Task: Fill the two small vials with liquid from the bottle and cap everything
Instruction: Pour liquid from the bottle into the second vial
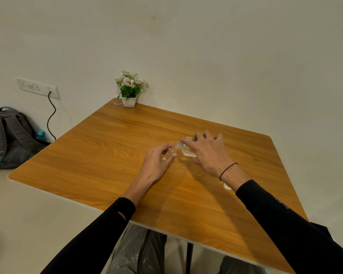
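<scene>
The right hand (207, 153) wraps a clear plastic bottle (187, 150), tipped with its neck toward 9 o'clock. The left hand (159, 158) pinches 1 small clear vial (169, 153) just beside that neck, mid-table (99, 155). Both look light, rigid and slick; holding the vial low on its body should steady it. Another small clear item (226, 186) lies at 5 o'clock, by the right wrist.

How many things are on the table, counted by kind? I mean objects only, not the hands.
Bottle, tipped in the right hand: 1
Vial, in the left hand: 1
Small clear item by the right wrist, maybe a vial or cap: 1
Potted flowers: 1
Small item beside the pot, unclear: 1
Total: 5
</scene>
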A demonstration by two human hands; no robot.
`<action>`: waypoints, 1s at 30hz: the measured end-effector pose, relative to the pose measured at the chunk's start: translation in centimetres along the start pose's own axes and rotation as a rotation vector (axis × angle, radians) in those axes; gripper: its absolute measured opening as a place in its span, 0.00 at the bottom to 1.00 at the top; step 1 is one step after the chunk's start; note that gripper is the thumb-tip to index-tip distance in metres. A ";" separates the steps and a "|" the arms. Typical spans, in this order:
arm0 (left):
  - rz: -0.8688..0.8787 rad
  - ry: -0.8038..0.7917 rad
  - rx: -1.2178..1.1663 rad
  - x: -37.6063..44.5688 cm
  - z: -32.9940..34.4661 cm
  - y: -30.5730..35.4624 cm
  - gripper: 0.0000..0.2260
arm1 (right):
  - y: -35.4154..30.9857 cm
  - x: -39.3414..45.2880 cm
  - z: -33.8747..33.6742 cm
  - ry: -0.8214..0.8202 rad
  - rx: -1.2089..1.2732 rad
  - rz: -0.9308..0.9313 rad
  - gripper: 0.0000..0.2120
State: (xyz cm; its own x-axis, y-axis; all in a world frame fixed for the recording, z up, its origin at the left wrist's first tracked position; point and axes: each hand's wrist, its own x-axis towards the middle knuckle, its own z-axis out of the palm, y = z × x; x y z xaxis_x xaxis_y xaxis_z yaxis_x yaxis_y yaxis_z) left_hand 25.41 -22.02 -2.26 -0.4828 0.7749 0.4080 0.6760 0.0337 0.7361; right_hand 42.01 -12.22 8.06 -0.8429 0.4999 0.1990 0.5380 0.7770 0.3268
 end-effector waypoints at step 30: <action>-0.041 -0.001 -0.013 0.1 0.0 0.0 0.19 | 0.0 0.0 0.5 0.022 0.014 0.016 0.34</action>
State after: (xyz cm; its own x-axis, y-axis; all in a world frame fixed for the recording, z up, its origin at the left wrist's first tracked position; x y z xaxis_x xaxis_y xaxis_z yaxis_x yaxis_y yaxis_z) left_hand 25.39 -21.98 -2.22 -0.5093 0.7738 0.3766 0.6482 0.0570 0.7594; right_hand 41.99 -12.03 7.55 -0.8341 0.5039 0.2245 0.5514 0.7744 0.3102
